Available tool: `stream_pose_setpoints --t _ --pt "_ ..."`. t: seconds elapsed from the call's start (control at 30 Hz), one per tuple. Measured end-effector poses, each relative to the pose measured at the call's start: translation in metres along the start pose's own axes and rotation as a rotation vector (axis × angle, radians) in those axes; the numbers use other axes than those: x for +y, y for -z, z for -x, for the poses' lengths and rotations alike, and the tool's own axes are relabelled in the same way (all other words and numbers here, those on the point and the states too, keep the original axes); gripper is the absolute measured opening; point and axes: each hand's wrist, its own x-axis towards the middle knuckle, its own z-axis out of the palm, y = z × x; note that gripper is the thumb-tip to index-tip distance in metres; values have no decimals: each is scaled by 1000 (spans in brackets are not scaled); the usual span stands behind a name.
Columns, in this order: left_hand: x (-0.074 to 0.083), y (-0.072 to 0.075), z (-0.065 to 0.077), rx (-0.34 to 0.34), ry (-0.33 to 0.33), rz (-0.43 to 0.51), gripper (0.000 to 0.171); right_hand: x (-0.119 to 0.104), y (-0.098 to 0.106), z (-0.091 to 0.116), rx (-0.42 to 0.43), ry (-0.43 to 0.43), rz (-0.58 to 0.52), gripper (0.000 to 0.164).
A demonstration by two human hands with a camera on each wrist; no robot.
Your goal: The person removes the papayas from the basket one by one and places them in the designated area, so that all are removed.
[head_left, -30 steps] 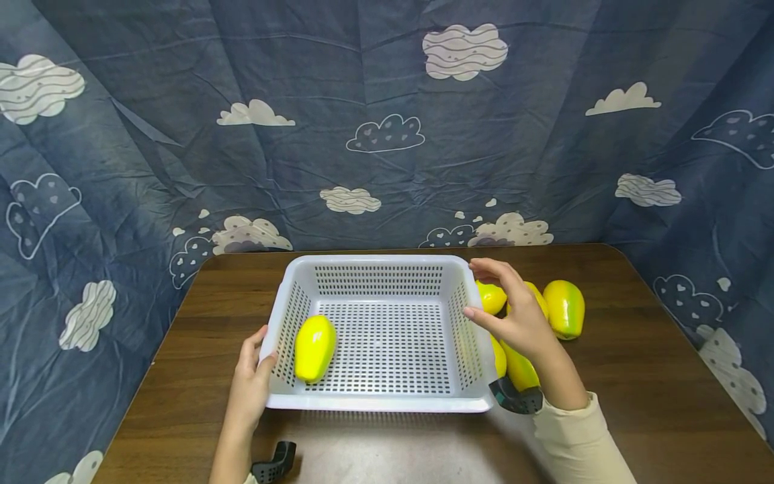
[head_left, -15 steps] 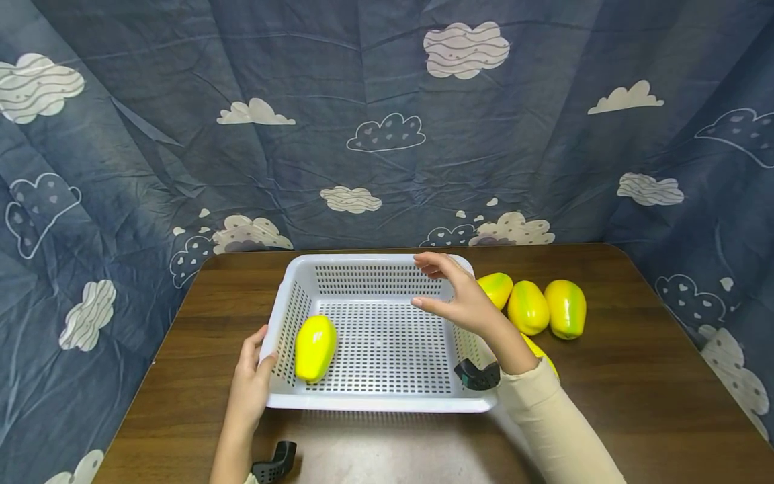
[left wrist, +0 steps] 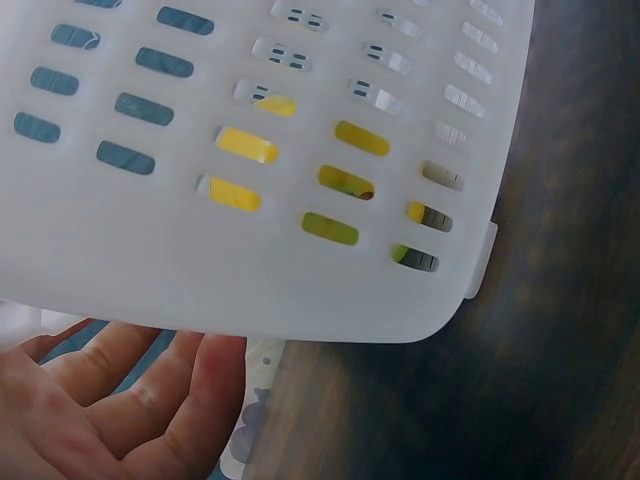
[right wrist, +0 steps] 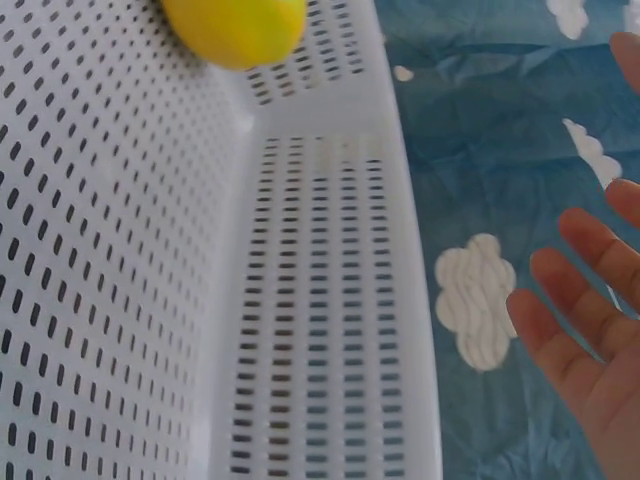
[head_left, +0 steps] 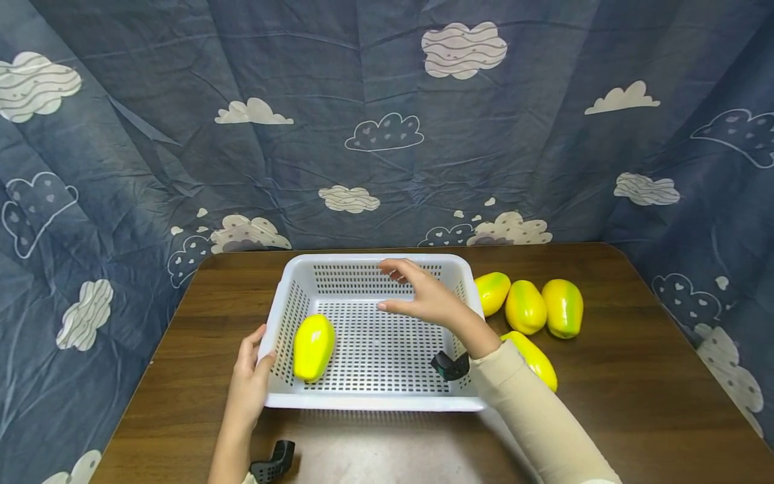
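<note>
A white perforated plastic basket (head_left: 375, 402) stands on the table, with one yellow-green papaya (head_left: 314, 347) lying inside at its left. My left hand (head_left: 246, 380) grips the basket's left rim, thumb over the edge and fingers outside. In the left wrist view, that hand's fingers (left wrist: 170, 385) reach under the rim, and yellow shows through the slots. My right hand (head_left: 426, 296) is above the basket's right half with nothing in it, its fingers loosely bent and thumb apart. The right wrist view has its spread fingers (right wrist: 575, 325) beyond the basket wall (right wrist: 320, 300).
Several more papayas (head_left: 526, 307) lie on the wooden table (head_left: 611, 376) right of the basket, one partly behind the right sleeve (head_left: 532, 410). A blue cloud-print curtain (head_left: 387, 168) hangs behind the table. Black wrist devices (head_left: 273, 462) sit on both wrists.
My right hand has moved left from the basket's right rim to over its inside, uncovering the papayas on the right. My left hand keeps its grip on the rim.
</note>
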Motion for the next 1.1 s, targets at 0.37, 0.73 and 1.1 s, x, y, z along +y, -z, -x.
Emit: stream_pose_setpoints --t 0.37,0.73,1.1 --pt "1 -1 1 -1 15 6 47 1 -22 -18 -171 -64 -11 70" --pt "2 0 1 4 21 3 47 1 -48 -28 -337 -58 -31 75" --pt "2 0 0 -4 23 18 47 3 -75 -41 -413 -67 -52 77"
